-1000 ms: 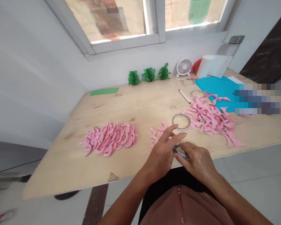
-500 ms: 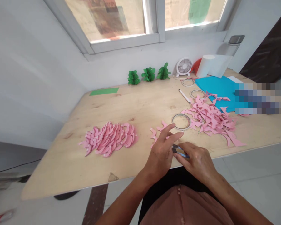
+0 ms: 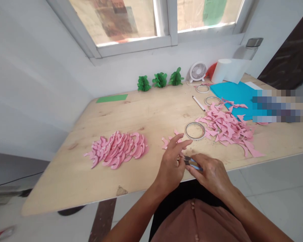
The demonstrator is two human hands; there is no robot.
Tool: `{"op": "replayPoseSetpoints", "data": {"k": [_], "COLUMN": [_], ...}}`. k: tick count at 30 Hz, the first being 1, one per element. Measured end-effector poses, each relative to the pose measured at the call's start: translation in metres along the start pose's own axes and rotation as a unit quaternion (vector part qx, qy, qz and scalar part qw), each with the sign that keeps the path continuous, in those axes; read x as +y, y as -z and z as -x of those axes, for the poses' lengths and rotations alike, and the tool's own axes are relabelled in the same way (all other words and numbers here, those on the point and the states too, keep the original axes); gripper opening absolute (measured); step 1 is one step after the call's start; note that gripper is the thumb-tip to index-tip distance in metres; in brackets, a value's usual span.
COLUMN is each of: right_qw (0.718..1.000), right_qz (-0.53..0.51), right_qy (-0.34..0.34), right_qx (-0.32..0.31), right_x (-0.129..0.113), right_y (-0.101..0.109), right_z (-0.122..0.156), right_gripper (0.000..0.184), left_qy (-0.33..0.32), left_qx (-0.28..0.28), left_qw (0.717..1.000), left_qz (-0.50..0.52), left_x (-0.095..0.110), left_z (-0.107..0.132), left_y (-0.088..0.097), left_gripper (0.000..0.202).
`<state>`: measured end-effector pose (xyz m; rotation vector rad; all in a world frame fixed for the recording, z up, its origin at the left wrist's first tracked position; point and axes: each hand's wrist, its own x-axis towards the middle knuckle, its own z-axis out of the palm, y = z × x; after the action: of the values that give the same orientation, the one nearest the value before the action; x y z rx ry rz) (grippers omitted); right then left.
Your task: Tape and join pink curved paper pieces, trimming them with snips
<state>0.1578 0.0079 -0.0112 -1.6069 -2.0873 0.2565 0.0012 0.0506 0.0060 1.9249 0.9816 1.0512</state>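
My right hand (image 3: 213, 171) is closed around small blue-handled thread snips (image 3: 192, 163), whose dark blades point left. Right at the blades is my left hand (image 3: 172, 164), its thumb and lower fingers pinched together while two upper fingers stretch out. Whatever the pinch holds is hidden or too small to make out. Just beyond the left hand lie a few curved pink pieces (image 3: 164, 143), partly covered by its fingers. A large heap of curved pink cut pieces (image 3: 126, 148) rests to the left. Pink offcuts (image 3: 228, 126) are piled on the right.
Tape rings (image 3: 195, 131), a marker (image 3: 199, 103), blue sheets (image 3: 238, 94) and a white fan (image 3: 198, 71) occupy the right side of the wooden table (image 3: 73, 174). Green paper trees (image 3: 160, 80) line the wall near a green strip (image 3: 112, 98). A white roll (image 3: 221, 71) stands behind.
My left hand has shifted slightly left and its raised fingers have dropped a little. The snips have moved slightly left, and more of their blades shows beside the left thumb.
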Motion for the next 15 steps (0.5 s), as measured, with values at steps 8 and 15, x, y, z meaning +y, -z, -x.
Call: {"op": "replayPoseSetpoints", "data": {"k": [8, 15], "right_qw": [1.0, 0.999], "right_qz": [0.013, 0.004], "right_qy": [-0.014, -0.037], "right_qx": [0.011, 0.036], "right_x": [0.004, 0.018], "right_y": [0.0, 0.0], "right_z": [0.0, 0.005], "right_gripper": [0.022, 0.028], "left_qy": [0.049, 0.106], "left_qx": [0.01, 0.064], "left_qw": [0.995, 0.97], "left_qz": [0.088, 0.211], "left_x": [0.002, 0.001], "left_z": [0.0, -0.004], "left_y": [0.004, 0.006], "left_gripper": [0.059, 0.049]}}
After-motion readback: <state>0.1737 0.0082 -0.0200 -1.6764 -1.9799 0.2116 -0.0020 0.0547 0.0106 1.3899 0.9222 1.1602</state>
